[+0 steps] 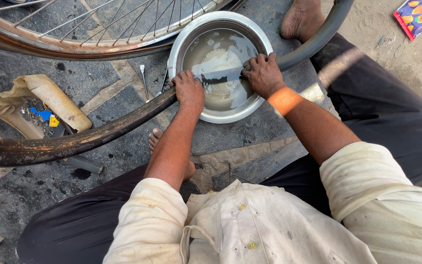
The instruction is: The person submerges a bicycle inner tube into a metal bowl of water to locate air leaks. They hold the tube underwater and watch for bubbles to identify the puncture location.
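Both hands, left (189, 90) and right (263, 74), clamped on inner tube (98, 129), dunking it in water basin (219, 113); next, feeding along, watching for bubbles.

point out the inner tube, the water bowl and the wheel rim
inner tube (98, 131): head view, on the dark stretch left of the left hand
water bowl (230, 117): head view, on the near steel edge
wheel rim (50, 46): head view, on the rusty band at top left

Left hand (189, 91), right hand (263, 74); both clenched
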`<state>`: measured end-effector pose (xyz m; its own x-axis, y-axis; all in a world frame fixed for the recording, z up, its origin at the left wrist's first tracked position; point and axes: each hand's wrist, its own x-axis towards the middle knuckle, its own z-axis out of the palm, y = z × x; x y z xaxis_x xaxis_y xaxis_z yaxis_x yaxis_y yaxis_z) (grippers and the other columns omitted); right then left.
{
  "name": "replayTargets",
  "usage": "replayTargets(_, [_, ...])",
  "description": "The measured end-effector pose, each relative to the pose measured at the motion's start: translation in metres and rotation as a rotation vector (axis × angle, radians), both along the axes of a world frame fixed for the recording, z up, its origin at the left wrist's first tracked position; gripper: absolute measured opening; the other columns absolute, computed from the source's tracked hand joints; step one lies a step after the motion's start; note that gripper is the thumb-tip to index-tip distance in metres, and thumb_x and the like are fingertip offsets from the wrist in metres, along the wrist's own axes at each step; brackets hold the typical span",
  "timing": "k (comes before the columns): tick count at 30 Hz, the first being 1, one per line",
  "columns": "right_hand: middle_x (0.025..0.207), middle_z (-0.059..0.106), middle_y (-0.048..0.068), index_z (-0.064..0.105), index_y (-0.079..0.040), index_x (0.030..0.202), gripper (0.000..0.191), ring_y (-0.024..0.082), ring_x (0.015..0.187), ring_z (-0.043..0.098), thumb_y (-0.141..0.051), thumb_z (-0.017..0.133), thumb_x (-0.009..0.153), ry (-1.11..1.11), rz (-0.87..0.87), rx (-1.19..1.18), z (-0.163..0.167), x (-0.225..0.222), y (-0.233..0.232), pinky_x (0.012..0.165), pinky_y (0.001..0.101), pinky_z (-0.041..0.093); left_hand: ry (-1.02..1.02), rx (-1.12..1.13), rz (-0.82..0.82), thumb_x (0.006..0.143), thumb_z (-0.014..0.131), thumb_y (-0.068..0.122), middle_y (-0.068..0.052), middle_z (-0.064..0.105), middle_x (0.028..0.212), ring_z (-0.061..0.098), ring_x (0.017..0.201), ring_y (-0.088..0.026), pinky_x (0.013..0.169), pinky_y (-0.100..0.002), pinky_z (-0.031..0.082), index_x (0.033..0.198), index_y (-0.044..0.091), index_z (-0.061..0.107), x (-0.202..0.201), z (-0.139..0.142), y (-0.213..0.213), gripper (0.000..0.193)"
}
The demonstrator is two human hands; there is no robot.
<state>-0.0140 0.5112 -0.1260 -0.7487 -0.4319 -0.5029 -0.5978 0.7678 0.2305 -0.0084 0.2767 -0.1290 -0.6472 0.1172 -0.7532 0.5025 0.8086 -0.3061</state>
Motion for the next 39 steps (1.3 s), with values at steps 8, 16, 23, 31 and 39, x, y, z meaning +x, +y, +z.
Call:
replayTargets(8, [0.126,0.059,0.007,0.065,-0.037,0.136,0.037,0.026,0.121,0.054,-0.036,0.053,0.101,0.034,0.004,-0.016,0.005,0.003,0.003,0.104,0.0557,0.037,0.135,0.084,0.068,0.101,0.055,0.024,-0.022,0.046,0.131,0.045,0.12,-0.035,0.09,-0.053,0.04,0.143,0.018,0.059,0.007,-0.001,-0.009,0.043])
replayTargets(16, [0.121,0.06,0.006,0.059,-0.04,0.146,0.042,0.025,0.115,0.054,-0.036,0.047,0.106,0.101,0.034,-0.215,0.015,0.008,0.013,0.104,0.0521,0.038,0.313,0.357,0.02,0.103,0.053,0.019,-0.015,0.057,0.122,0.054,0.112,-0.033,0.093,-0.049,0.044,0.153,0.031,0.054,0.04,0.015,-0.063,0.051])
replayTargets(23, [0.119,0.063,0.007,0.042,-0.042,0.157,0.057,0.025,0.101,0.061,-0.026,0.048,0.102,0.108,0.227,-0.334,0.025,0.007,-0.017,0.098,0.0447,0.043,0.492,0.543,-0.16,0.09,0.062,0.016,-0.016,0.058,0.131,0.058,0.115,-0.034,0.092,-0.055,0.049,0.156,0.034,0.042,0.07,0.027,-0.128,0.072])
replayTargets(31, [0.124,0.066,0.011,0.045,-0.019,0.155,0.051,0.028,0.113,0.062,-0.029,0.054,0.106,-0.042,0.118,-0.511,0.018,0.0,-0.061,0.105,0.0467,0.044,0.405,0.544,-0.043,0.093,0.062,0.015,-0.015,0.056,0.123,0.06,0.099,-0.032,0.084,-0.047,0.052,0.157,0.043,0.042,0.081,0.007,-0.082,0.073])
replayTargets(39, [0.14,0.06,0.007,0.055,-0.046,0.144,0.048,0.025,0.133,0.055,-0.033,0.057,0.097,0.278,0.417,-0.19,0.039,-0.049,0.052,0.119,0.0442,0.035,0.413,0.391,0.199,0.096,0.058,0.023,-0.011,0.055,0.119,0.057,0.103,-0.033,0.082,-0.052,0.047,0.142,0.038,0.06,0.055,0.006,-0.035,0.049])
